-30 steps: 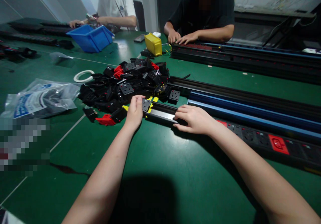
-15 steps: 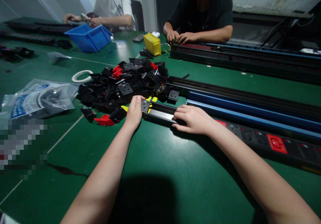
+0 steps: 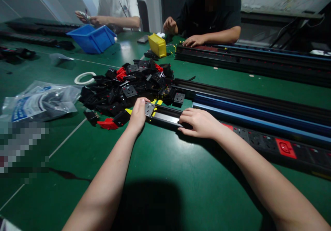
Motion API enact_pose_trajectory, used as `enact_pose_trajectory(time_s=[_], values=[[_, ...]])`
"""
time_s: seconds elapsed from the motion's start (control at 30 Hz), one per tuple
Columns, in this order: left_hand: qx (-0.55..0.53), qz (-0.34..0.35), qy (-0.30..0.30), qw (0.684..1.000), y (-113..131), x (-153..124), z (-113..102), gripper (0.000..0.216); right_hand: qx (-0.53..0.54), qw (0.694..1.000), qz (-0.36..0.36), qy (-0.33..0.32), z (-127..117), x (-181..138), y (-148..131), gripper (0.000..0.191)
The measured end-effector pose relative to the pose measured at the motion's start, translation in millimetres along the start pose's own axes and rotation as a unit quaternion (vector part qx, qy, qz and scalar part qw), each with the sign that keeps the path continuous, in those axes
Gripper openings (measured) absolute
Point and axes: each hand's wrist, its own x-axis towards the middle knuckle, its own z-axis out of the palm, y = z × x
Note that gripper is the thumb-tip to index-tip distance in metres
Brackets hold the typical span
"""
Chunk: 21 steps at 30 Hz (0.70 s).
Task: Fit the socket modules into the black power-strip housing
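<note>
The socket module (image 3: 149,109) is sitting at the left end of the black rail (image 3: 167,118); how far it is seating cannot be told. The left hand (image 3: 138,113) is pinching the module, while the right hand (image 3: 195,122) is gripping the rail farther right, fingers curling over it. Since half a second ago both are barely shifting, so the fitting is apparently not advancing. Loose modules (image 3: 129,91) are lying beyond the rail's left end. Farther beyond it, a co-worker's hand (image 3: 170,25) is now lifting away from another strip (image 3: 232,61), seemingly changing nothing here.
</note>
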Motion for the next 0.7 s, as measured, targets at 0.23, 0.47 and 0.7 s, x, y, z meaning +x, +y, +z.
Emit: enact_pose_trajectory(time_s=[0.23,0.47,0.7], values=[[0.008,0.008,-0.012,1.0,6.2,-1.4,0.7,0.041,-0.001,1.0,0.002,-0.002,-0.3,0.2,-0.2,0.03],[0.043,0.012,-0.027,0.999,8.2,-3.7,0.4,0.041,0.003,1.0,0.002,0.001,-0.4,0.2,0.0,0.03],[0.08,0.043,-0.106,0.99,7.0,-2.3,0.6,0.051,-0.007,1.0,0.006,-0.003,-1.3,0.6,-1.1,0.031]])
